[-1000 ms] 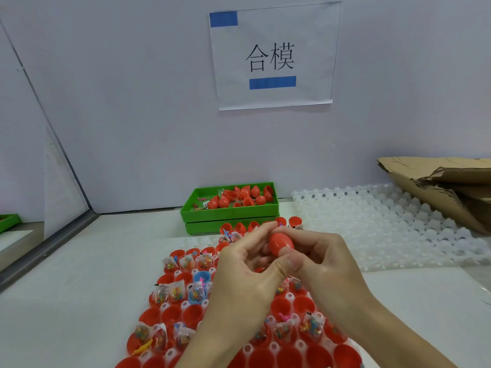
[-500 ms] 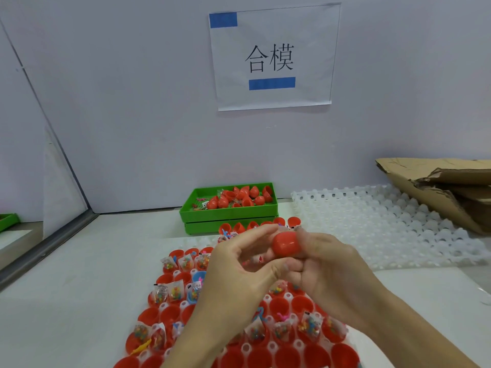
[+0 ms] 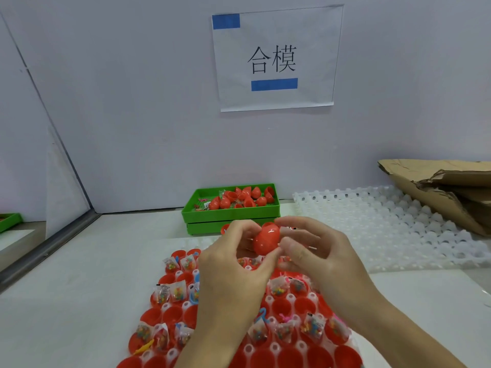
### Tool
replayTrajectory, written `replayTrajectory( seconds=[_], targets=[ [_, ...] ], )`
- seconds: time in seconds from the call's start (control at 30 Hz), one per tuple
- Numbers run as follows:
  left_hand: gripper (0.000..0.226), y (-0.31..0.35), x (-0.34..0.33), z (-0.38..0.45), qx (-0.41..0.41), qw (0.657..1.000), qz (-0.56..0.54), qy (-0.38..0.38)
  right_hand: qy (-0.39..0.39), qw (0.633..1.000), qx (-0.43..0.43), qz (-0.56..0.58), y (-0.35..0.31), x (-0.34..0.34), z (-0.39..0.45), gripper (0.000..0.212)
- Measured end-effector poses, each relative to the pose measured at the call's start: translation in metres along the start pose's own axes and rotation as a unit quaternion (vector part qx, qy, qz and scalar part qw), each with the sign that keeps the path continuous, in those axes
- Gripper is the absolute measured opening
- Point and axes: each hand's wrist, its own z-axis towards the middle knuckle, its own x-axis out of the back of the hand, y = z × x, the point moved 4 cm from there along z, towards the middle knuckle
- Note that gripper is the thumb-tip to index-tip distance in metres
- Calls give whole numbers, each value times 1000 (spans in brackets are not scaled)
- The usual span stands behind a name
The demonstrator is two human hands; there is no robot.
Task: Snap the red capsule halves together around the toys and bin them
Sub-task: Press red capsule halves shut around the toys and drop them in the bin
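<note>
A red capsule (image 3: 266, 239) sits between both hands, above the tray. My left hand (image 3: 233, 264) pinches its left side with thumb and fingers. My right hand (image 3: 316, 256) presses on its right side. Below lies a white holder tray (image 3: 248, 349) with several open red capsule halves (image 3: 281, 305), many holding small bagged toys (image 3: 277, 286). At the back stands a green bin (image 3: 231, 212) with several red capsules (image 3: 240, 199) inside.
A bare white cell tray (image 3: 385, 224) lies to the right. Torn cardboard (image 3: 446, 187) rests at the far right against the wall. A paper sign (image 3: 276, 58) hangs on the wall. A metal ledge (image 3: 45, 248) runs along the left.
Both hands lifted the capsule slightly and turned it; the capsule now shows more fully between the fingertips, and the hands sit a little farther apart.
</note>
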Motion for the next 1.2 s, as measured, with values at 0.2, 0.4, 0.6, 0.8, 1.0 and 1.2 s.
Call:
replayTrajectory(
  seconds=[0.2,0.4,0.6,0.8,1.0,1.2],
  targets=[
    [35,-1,-6,-2,-1,998,0,-62,40,996,63,-48,-5,-2,-1,36],
    [51,-3,-6,1,38,993,-56,-97,-35,995,48,-84,-8,7,2,43],
    [38,-1,-4,3,33,992,-71,-96,-25,992,81,-90,-10,10,4,34],
    [37,-5,-2,3,31,990,-103,-93,-31,990,105,-92,-8,4,1,31],
    [36,-10,-6,2,7,996,-5,-88,-35,995,51,-84,-3,-1,-1,25],
    [43,-9,-7,2,5,995,1,-100,-35,966,-138,218,17,-11,0,24]
  ],
)
